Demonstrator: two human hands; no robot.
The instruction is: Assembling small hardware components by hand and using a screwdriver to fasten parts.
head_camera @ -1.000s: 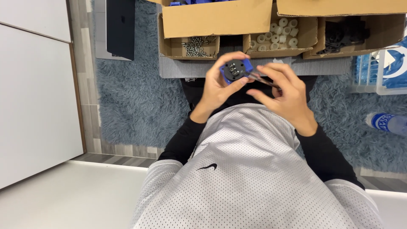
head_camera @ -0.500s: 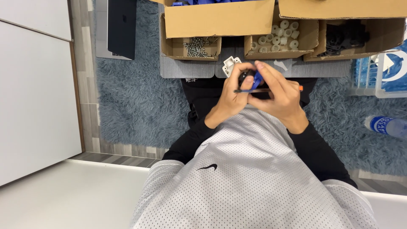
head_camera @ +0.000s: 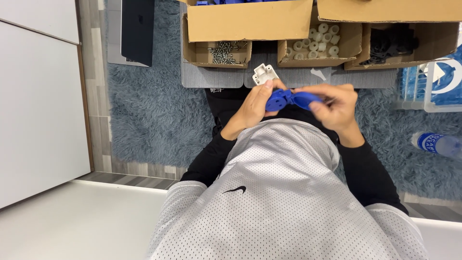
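My left hand (head_camera: 256,107) and my right hand (head_camera: 332,107) hold a blue plastic part (head_camera: 288,99) between them, above my lap. The left fingers grip its round left end. My right hand pinches the right end, and a thin tool tip pokes out past its fingers. A small white plastic block (head_camera: 265,74) lies on the grey mat (head_camera: 211,77) just beyond my left hand. I wear a grey mesh shirt with black sleeves.
Open cardboard boxes sit along the far side: one with screws (head_camera: 222,52), one with white rollers (head_camera: 317,44), one with black parts (head_camera: 389,44). A black device (head_camera: 137,30) lies far left. A clear bin (head_camera: 428,86) and a water bottle (head_camera: 439,143) are at right on blue carpet.
The blue part has turned in my hands and now lies flatter and wider between them. Both hands have spread slightly apart, and the white block now shows fully beyond the left hand.
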